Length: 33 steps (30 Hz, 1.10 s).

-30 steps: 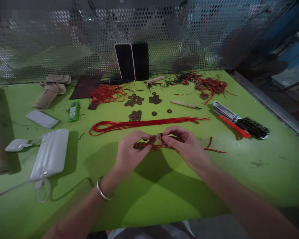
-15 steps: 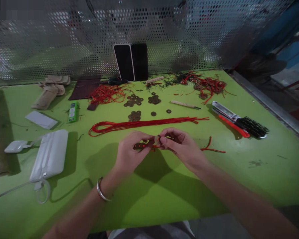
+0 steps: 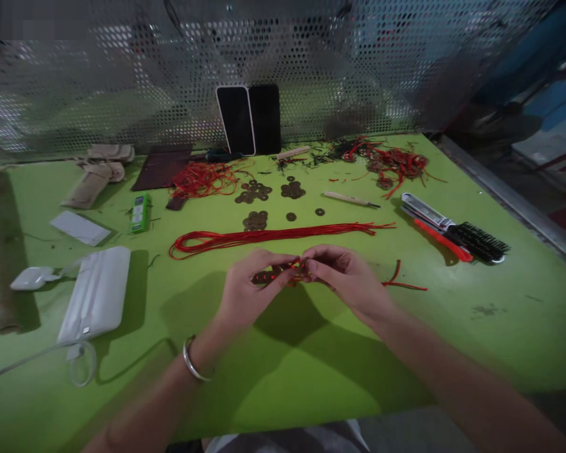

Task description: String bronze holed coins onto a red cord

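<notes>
Just above the green tabletop, my left hand [image 3: 248,283] and my right hand [image 3: 351,277] meet fingertip to fingertip. The left thumb and forefinger pinch a string of round coins [image 3: 263,277] laced with red cord, which hangs partly under that palm. Between the fingertips is a coin [image 3: 302,267], mostly covered, with my right thumb and forefinger closed on it. Loose red cord ends [image 3: 403,287] stick out beyond the right wrist and lie on the table. Just behind the hands lies a long bundle of red cords [image 3: 268,236].
Piles of loose coins [image 3: 253,191] lie farther back, near a heap of red thread [image 3: 202,179]. A wooden-handled tool [image 3: 351,199] and a hairbrush [image 3: 453,229] are on the right. At left sits a white power bank [image 3: 97,292]. Two phones [image 3: 236,119] lean against the perforated metal screen.
The coin between my fingertips showed its face before; now fingers cover most of it. My left forefinger has come up against the right fingertips. Both arms stay nearly in place.
</notes>
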Each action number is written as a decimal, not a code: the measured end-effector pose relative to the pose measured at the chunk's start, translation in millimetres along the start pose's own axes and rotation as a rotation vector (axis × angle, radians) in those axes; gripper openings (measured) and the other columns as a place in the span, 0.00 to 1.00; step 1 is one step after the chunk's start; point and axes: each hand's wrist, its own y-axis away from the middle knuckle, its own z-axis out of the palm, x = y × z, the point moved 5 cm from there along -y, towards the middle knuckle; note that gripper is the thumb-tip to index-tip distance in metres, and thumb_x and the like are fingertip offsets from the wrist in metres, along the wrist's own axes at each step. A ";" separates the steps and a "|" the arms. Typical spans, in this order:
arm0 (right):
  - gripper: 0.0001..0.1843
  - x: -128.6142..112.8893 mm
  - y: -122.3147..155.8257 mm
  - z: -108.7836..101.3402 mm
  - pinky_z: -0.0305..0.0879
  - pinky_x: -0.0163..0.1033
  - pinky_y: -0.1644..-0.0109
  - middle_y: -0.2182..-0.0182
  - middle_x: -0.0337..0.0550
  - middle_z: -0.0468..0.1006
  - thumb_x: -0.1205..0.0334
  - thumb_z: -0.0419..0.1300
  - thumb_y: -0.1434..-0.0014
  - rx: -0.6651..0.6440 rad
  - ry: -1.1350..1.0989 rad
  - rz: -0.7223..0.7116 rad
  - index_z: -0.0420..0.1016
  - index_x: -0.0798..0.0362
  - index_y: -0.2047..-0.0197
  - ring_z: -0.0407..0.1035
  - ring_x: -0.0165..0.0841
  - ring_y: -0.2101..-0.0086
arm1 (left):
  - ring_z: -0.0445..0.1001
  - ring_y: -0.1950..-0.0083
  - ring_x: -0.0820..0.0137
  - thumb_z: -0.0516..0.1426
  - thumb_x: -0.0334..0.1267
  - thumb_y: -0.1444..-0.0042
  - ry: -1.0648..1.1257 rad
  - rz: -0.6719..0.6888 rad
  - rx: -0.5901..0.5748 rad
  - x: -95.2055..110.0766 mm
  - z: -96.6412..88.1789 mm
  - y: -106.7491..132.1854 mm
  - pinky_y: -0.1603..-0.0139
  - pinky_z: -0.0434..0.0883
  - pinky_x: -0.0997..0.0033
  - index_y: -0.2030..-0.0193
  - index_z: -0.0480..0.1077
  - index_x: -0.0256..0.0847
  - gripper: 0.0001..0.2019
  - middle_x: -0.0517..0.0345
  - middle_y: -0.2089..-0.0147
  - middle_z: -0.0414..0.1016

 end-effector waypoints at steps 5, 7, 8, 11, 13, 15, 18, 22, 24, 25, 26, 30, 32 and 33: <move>0.08 1.6 0.1 -0.3 0.70 0.37 0.57 0.70 0.37 0.78 0.59 0.68 0.50 -0.008 0.004 0.013 0.78 0.51 0.65 0.71 0.26 0.70 | 0.77 0.69 0.72 0.63 0.32 0.49 0.151 -0.123 -0.018 -2.5 0.4 -2.1 0.70 0.77 0.75 0.63 0.78 0.43 0.06 0.58 0.68 0.80; 0.08 1.7 0.3 0.0 0.70 0.37 0.57 0.70 0.37 0.78 0.60 0.68 0.50 -0.014 -0.003 0.020 0.78 0.51 0.65 0.71 0.25 0.70 | 0.77 0.69 0.72 0.63 0.33 0.49 0.231 -0.203 -0.036 -5.8 2.2 -1.7 0.70 0.77 0.75 0.64 0.78 0.42 0.05 0.57 0.68 0.80; 0.08 1.7 0.4 0.0 0.70 0.37 0.57 0.70 0.37 0.78 0.60 0.68 0.50 -0.015 -0.006 0.023 0.78 0.51 0.65 0.71 0.25 0.70 | 0.78 0.70 0.72 0.63 0.34 0.49 0.264 -0.241 -0.044 -7.7 3.0 -1.1 0.71 0.78 0.75 0.64 0.78 0.42 0.05 0.57 0.68 0.80; 0.09 1.0 0.6 0.7 0.70 0.37 0.57 0.69 0.37 0.79 0.59 0.69 0.51 -0.019 -0.015 0.031 0.78 0.51 0.66 0.72 0.26 0.70 | 0.78 0.70 0.71 0.64 0.35 0.51 0.340 -0.313 -0.060 -12.4 4.5 0.6 0.72 0.77 0.76 0.65 0.78 0.42 0.05 0.56 0.68 0.80; 0.09 0.1 0.9 1.4 0.70 0.38 0.57 0.70 0.37 0.79 0.59 0.69 0.51 -0.024 -0.021 0.032 0.78 0.51 0.66 0.72 0.26 0.70 | 0.78 0.69 0.71 0.65 0.35 0.51 0.388 -0.324 -0.061 -14.2 4.6 0.9 0.72 0.77 0.76 0.66 0.78 0.41 0.05 0.56 0.68 0.80; 0.09 -0.6 1.3 2.3 0.71 0.37 0.57 0.70 0.36 0.79 0.59 0.69 0.51 -0.031 -0.018 0.035 0.78 0.50 0.66 0.72 0.26 0.70 | 0.77 0.70 0.72 0.65 0.36 0.52 0.432 -0.321 -0.059 -14.6 4.7 0.3 0.70 0.78 0.75 0.66 0.78 0.40 0.05 0.55 0.69 0.79; 0.08 -2.3 2.2 4.4 0.71 0.36 0.58 0.70 0.37 0.78 0.59 0.68 0.50 -0.054 -0.011 0.024 0.78 0.50 0.65 0.72 0.26 0.70 | 0.77 0.70 0.71 0.65 0.37 0.52 0.447 -0.327 -0.063 -13.2 5.7 -1.6 0.70 0.78 0.73 0.68 0.78 0.39 0.05 0.54 0.70 0.79; 0.08 -5.0 3.2 6.9 0.71 0.34 0.60 0.71 0.36 0.77 0.60 0.68 0.48 -0.089 -0.023 -0.010 0.78 0.50 0.64 0.72 0.25 0.70 | 0.76 0.70 0.71 0.64 0.33 0.52 0.337 -0.259 -0.042 -6.5 4.2 -4.0 0.70 0.77 0.73 0.70 0.77 0.39 0.02 0.55 0.71 0.78; 0.07 -4.8 3.4 6.5 0.71 0.33 0.60 0.70 0.36 0.77 0.60 0.68 0.48 -0.081 -0.018 -0.010 0.78 0.50 0.64 0.72 0.24 0.70 | 0.76 0.70 0.72 0.63 0.30 0.52 0.247 -0.193 -0.027 -3.2 2.7 -4.0 0.70 0.76 0.74 0.70 0.77 0.40 0.02 0.57 0.71 0.79; 0.08 -4.5 3.4 6.0 0.71 0.33 0.59 0.70 0.36 0.77 0.60 0.68 0.48 -0.073 -0.013 -0.009 0.78 0.49 0.64 0.72 0.24 0.70 | 0.76 0.70 0.72 0.63 0.29 0.52 0.201 -0.159 -0.020 -2.0 2.1 -3.6 0.70 0.76 0.74 0.69 0.77 0.41 0.04 0.58 0.71 0.79; 0.08 -4.2 3.4 5.7 0.71 0.34 0.59 0.70 0.36 0.78 0.60 0.68 0.48 -0.067 -0.005 -0.007 0.78 0.50 0.63 0.72 0.25 0.69 | 0.76 0.70 0.72 0.63 0.28 0.52 0.158 -0.124 -0.012 -1.1 1.5 -3.0 0.70 0.76 0.74 0.69 0.77 0.42 0.06 0.59 0.71 0.79; 0.12 -4.5 4.0 4.9 0.71 0.38 0.56 0.69 0.38 0.78 0.60 0.69 0.50 -0.041 0.038 -0.013 0.78 0.50 0.61 0.73 0.27 0.68 | 0.76 0.68 0.73 0.63 0.24 0.53 0.052 0.011 0.023 1.3 -0.3 0.0 0.70 0.76 0.75 0.66 0.77 0.44 0.10 0.61 0.69 0.79; 0.12 -5.4 4.1 4.5 0.71 0.39 0.56 0.68 0.39 0.79 0.60 0.69 0.51 -0.028 0.061 -0.014 0.78 0.51 0.62 0.74 0.28 0.67 | 0.75 0.68 0.73 0.63 0.24 0.53 0.025 0.048 0.025 2.0 -0.3 1.0 0.70 0.75 0.75 0.65 0.77 0.44 0.11 0.61 0.70 0.79; 0.11 -5.8 4.0 4.3 0.72 0.39 0.56 0.68 0.39 0.79 0.60 0.69 0.51 -0.023 0.073 -0.011 0.78 0.51 0.63 0.74 0.29 0.67 | 0.75 0.68 0.73 0.63 0.25 0.53 0.017 0.052 0.023 1.9 -0.2 1.2 0.71 0.75 0.74 0.65 0.77 0.44 0.10 0.61 0.70 0.79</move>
